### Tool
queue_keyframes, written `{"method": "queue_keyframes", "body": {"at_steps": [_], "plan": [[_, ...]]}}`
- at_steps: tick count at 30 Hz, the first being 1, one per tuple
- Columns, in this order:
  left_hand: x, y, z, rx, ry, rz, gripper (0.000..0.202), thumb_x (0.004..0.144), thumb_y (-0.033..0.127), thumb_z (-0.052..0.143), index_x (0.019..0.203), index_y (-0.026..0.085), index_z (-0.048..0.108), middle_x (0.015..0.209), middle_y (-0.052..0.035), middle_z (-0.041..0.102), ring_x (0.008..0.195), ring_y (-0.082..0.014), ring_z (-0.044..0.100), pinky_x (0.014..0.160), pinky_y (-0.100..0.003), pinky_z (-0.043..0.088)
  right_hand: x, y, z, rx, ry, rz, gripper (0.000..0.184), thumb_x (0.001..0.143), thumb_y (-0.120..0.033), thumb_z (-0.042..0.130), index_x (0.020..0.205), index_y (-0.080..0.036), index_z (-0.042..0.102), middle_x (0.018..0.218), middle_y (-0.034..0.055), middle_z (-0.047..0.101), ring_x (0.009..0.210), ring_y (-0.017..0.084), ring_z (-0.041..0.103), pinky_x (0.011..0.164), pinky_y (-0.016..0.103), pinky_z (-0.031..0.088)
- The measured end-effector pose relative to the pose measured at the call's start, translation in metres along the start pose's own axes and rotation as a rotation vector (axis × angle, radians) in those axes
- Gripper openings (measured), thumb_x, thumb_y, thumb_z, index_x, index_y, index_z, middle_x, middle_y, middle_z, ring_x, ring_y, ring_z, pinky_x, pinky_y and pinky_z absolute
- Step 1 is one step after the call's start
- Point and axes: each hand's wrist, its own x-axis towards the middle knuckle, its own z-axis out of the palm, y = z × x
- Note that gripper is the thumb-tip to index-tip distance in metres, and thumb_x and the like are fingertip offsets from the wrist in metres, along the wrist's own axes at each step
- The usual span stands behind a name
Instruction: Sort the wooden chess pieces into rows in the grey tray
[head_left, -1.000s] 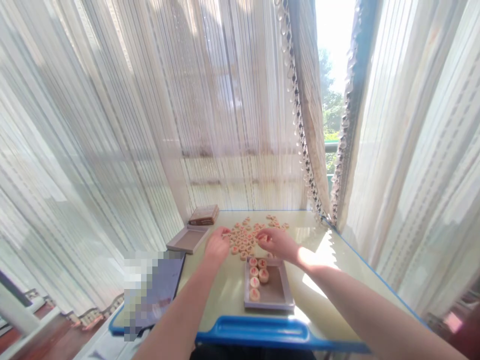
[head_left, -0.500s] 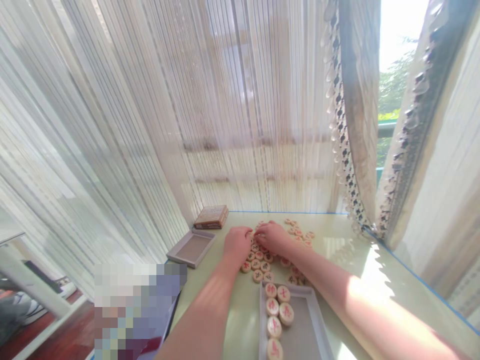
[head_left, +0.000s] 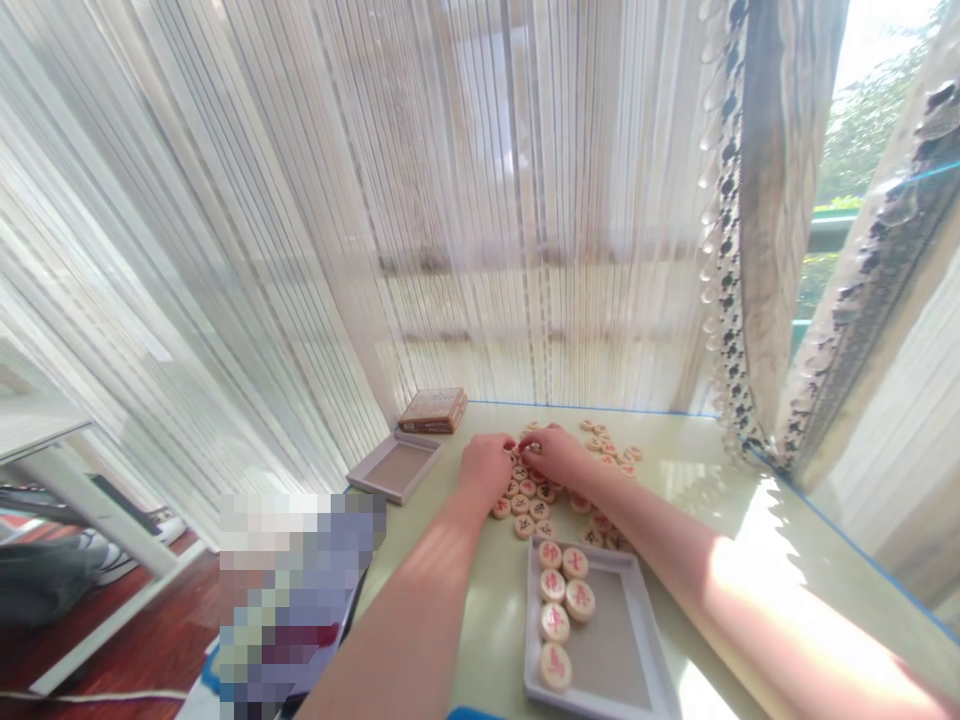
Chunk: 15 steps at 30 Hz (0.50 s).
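Several round wooden chess pieces (head_left: 534, 497) with red or dark characters lie scattered on a pale green table (head_left: 675, 480). My left hand (head_left: 486, 470) rests on the pile's left side, fingers curled down onto the pieces. My right hand (head_left: 556, 458) sits beside it, fingertips pinched on a piece at the pile's top; the two hands nearly touch. A grey tray (head_left: 622, 650) near me holds several red-marked pieces in its left part.
A second grey tray (head_left: 394, 467), empty, lies at the table's left, with a brown box (head_left: 433, 410) behind it. Sheer curtains surround the table; a beaded curtain edge (head_left: 724, 300) hangs at the right. A blurred-out patch sits at lower left.
The view has moved closer and shifted left. Both hands have come together over the pile's far left part, from being spread apart a second ago.
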Motion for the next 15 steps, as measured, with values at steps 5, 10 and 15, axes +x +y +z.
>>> {"method": "queue_keyframes", "body": {"at_steps": [5, 10, 15], "plan": [[0.0019, -0.003, 0.0015, -0.038, -0.024, -0.054, 0.038, 0.075, 0.009, 0.042, 0.102, 0.021, 0.066, 0.1, -0.006, 0.067, 0.099, -0.0178, 0.057, 0.09, -0.029, 0.042, 0.0006, 0.0007, 0.0014, -0.004, 0.029, 0.011, 0.036, 0.08, -0.038, 0.048, 0.107, -0.02, 0.063, 0.088, 0.0086, 0.065, 0.094, 0.022, 0.053, 0.079, 0.03, 0.04], [0.0015, -0.0023, 0.0013, -0.095, -0.027, -0.048, 0.037, 0.074, 0.011, 0.046, 0.106, 0.019, 0.063, 0.098, -0.0063, 0.068, 0.097, -0.0174, 0.059, 0.089, -0.028, 0.042, 0.0043, 0.0041, 0.006, 0.053, 0.028, 0.026, 0.03, 0.077, -0.032, 0.052, 0.102, -0.021, 0.066, 0.088, 0.0071, 0.067, 0.096, 0.022, 0.053, 0.079, 0.03, 0.041], [0.0022, -0.0017, -0.0003, -0.186, -0.026, -0.067, 0.034, 0.073, 0.009, 0.048, 0.102, 0.018, 0.063, 0.095, -0.0053, 0.069, 0.092, -0.0168, 0.061, 0.086, -0.027, 0.044, 0.0081, 0.0083, 0.0092, 0.18, 0.022, 0.075, 0.028, 0.073, -0.025, 0.057, 0.099, -0.022, 0.066, 0.095, 0.0043, 0.067, 0.092, 0.02, 0.056, 0.078, 0.029, 0.043]]}}
